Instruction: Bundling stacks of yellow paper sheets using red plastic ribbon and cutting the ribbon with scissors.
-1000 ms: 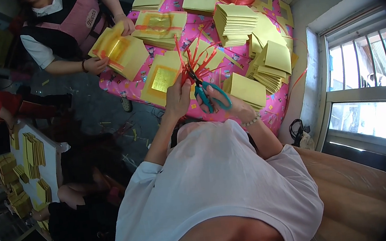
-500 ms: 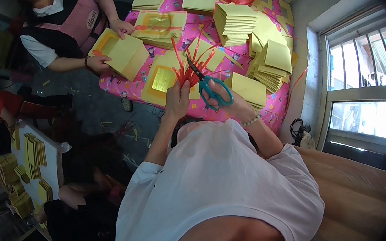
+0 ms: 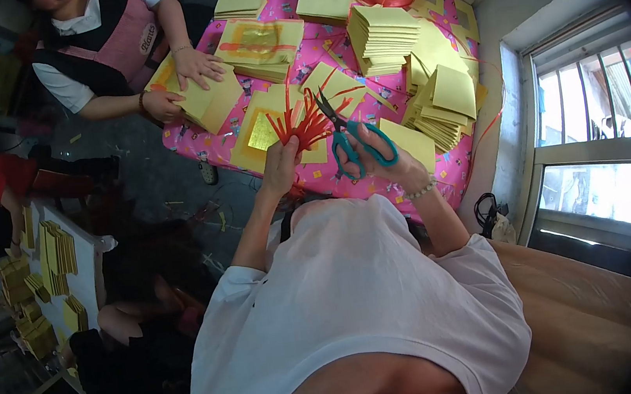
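Red, thin strips [image 3: 307,128] splay, pinched by left hand [image 3: 280,167]; right hand [image 3: 399,171] curls round teal-handled scissors [image 3: 340,122]

Forearms [image 3: 257,218] extended forward, left hand [image 3: 280,168] pinched — right hand [image 3: 386,163] curled, hands near but apart

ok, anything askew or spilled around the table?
Yes: the yellow stack by the pink table's right edge is fanned and slumped, unlike the squared stack at back centre. Also, loose scraps litter the floor.
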`<state>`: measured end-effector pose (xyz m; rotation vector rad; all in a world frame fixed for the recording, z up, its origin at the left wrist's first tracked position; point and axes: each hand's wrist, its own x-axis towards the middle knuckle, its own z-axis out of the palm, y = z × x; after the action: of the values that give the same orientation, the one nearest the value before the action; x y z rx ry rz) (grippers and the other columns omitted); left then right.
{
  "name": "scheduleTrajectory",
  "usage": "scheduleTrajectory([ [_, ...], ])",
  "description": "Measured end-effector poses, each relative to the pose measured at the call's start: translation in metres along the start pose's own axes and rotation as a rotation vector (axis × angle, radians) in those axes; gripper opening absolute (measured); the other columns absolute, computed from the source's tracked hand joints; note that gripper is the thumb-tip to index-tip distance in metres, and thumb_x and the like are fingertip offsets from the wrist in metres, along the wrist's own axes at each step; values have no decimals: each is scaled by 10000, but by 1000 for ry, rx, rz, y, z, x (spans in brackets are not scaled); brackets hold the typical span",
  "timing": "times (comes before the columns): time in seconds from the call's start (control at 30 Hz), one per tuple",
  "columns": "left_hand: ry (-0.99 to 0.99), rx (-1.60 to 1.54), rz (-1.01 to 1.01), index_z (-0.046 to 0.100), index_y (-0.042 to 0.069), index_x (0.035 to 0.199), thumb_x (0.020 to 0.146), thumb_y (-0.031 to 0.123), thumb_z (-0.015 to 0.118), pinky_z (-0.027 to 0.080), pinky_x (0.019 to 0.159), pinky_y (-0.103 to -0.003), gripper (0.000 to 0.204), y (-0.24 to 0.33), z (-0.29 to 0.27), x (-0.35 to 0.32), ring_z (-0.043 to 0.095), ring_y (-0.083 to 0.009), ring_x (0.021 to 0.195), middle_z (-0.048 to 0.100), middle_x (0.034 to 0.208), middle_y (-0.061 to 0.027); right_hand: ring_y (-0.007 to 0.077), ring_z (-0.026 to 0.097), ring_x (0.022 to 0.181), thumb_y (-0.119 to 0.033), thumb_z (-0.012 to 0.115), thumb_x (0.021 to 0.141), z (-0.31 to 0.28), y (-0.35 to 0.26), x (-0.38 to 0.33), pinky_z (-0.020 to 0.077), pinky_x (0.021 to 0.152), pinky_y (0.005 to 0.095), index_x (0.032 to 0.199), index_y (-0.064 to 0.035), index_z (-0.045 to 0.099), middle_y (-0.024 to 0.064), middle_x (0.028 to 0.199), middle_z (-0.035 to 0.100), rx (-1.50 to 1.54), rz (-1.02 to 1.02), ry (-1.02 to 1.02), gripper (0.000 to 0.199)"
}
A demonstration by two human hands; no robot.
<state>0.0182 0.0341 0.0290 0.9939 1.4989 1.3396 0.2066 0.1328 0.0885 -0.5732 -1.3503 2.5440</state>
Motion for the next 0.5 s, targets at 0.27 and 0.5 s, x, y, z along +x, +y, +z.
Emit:
scheduleTrajectory([
  [0.27, -89, 41, -2, 576, 18, 789, 908, 310, 392, 309, 507, -246, 365, 5, -9, -3, 374, -74, 534, 416, 577, 22, 134, 418, 621, -559, 352, 891, -10, 6, 6, 339, 567, 248, 875, -33, 499, 35, 730, 465, 88, 16, -116, 547],
  [0.5, -155, 55, 5, 580, 16, 790, 909, 294, 393, 300, 503, -245, 355, 2, -12, -3, 370, -73, 532, 412, 572, 22, 120, 423, 611, -536, 390, 890, -10, 6, 7, 345, 552, 242, 907, -40, 505, 29, 747, 485, 247, 22, -73, 509],
])
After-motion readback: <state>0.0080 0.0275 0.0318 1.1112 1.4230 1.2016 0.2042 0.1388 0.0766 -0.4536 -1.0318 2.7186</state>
